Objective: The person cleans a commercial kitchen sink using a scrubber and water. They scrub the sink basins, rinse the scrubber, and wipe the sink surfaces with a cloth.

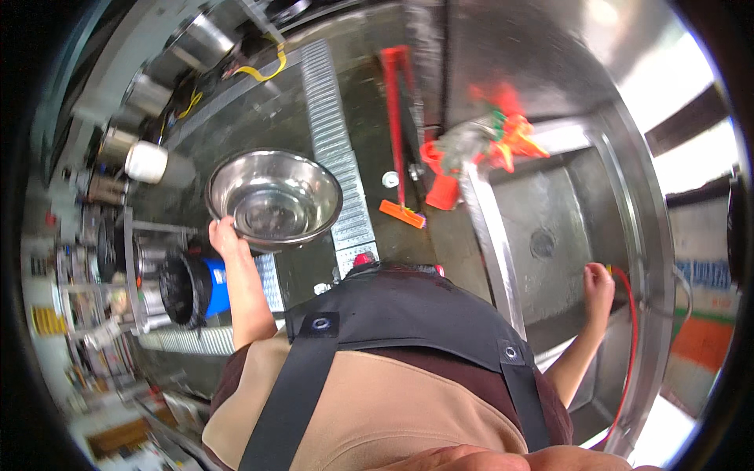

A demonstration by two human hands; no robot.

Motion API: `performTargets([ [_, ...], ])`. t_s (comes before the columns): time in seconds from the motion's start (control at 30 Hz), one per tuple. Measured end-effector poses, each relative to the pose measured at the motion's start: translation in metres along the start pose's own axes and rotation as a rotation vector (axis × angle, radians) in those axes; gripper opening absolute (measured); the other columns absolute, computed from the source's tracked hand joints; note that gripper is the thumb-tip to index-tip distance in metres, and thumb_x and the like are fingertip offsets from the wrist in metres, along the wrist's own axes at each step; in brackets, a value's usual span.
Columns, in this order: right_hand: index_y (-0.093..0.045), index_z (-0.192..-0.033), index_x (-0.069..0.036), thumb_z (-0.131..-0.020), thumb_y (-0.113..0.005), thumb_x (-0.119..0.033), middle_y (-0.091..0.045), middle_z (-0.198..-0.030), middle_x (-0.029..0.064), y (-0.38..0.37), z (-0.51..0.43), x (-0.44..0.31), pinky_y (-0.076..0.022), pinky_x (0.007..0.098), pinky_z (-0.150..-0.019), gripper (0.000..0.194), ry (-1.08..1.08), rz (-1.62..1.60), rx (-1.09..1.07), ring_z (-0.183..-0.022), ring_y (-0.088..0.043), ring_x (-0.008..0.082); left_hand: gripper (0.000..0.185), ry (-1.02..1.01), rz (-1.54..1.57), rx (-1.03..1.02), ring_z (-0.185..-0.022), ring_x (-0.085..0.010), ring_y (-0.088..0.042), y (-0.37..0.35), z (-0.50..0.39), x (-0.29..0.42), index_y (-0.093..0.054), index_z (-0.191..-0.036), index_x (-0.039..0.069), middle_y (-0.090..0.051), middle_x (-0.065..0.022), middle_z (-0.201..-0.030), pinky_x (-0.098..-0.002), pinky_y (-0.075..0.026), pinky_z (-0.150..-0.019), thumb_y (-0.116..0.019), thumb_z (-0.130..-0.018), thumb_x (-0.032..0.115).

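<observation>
My left hand (227, 235) grips the near rim of a large stainless steel bowl (274, 197), held out over the wet floor at the left. The bowl's inside faces up and shows no solid contents. Over the steel sink (545, 235) at the right is my right hand (598, 285), its fingers curled near the end of a thin red hose (631, 329). Whether it holds the hose cannot be told. Orange and grey rubber gloves (515, 141) lie in a heap on the sink's far corner.
A metal drain grate (339, 147) crosses the floor. Beside it stands a red-handled broom (402, 213) with an orange head. An orange-red bucket (442, 191) is by the sink. At left are a blue bin with a black liner (218, 288), a white bucket (146, 162) and steel pots (200, 41).
</observation>
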State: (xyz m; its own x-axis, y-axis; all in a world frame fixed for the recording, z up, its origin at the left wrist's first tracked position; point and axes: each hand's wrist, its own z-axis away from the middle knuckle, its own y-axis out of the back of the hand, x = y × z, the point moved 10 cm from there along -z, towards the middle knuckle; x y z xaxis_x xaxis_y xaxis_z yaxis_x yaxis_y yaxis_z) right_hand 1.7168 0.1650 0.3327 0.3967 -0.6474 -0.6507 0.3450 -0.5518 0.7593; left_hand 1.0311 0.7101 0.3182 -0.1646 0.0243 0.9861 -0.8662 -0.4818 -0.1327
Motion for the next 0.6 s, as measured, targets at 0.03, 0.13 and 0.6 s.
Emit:
performTargets([
  [0.03,-0.063,-0.092,0.001,-0.088,-0.059,-0.011,-0.062,-0.078,0.0019,-0.026,0.000,-0.034,-0.0474,0.0255,-0.065,0.013,0.077,0.149,0.050,-0.072,-0.059,0.0126,0.021,-0.009,0.022,0.030,-0.076,-0.0215,-0.054,0.012,-0.011,0.007,-0.052,-0.086,0.000,-0.053,-0.0061,-0.080,-0.0346,-0.047,-0.066,-0.052,-0.066,-0.007],
  [0.13,-0.063,-0.095,0.002,-0.086,-0.058,-0.010,-0.064,-0.081,0.0092,-0.156,-0.014,-0.101,-0.0491,0.0288,-0.068,0.015,-0.037,-0.291,-0.368,-0.075,-0.062,0.0173,0.023,-0.040,0.059,0.063,-0.072,-0.0188,-0.055,0.046,-0.041,0.011,-0.051,-0.086,0.003,-0.056,-0.0060,-0.082,-0.0311,-0.046,-0.066,-0.052,-0.066,-0.009],
  [0.6,-0.065,-0.096,-0.006,-0.088,-0.052,-0.030,-0.064,-0.091,0.0220,-0.555,0.071,-0.466,-0.0487,0.0450,-0.074,0.029,0.559,0.503,-0.939,-0.089,-0.062,0.0373,0.019,0.149,0.080,0.325,-0.060,-0.0122,-0.049,0.227,-0.326,-0.049,-0.049,-0.076,0.005,-0.052,-0.0021,-0.069,-0.0255,-0.040,-0.055,-0.053,-0.064,-0.008],
])
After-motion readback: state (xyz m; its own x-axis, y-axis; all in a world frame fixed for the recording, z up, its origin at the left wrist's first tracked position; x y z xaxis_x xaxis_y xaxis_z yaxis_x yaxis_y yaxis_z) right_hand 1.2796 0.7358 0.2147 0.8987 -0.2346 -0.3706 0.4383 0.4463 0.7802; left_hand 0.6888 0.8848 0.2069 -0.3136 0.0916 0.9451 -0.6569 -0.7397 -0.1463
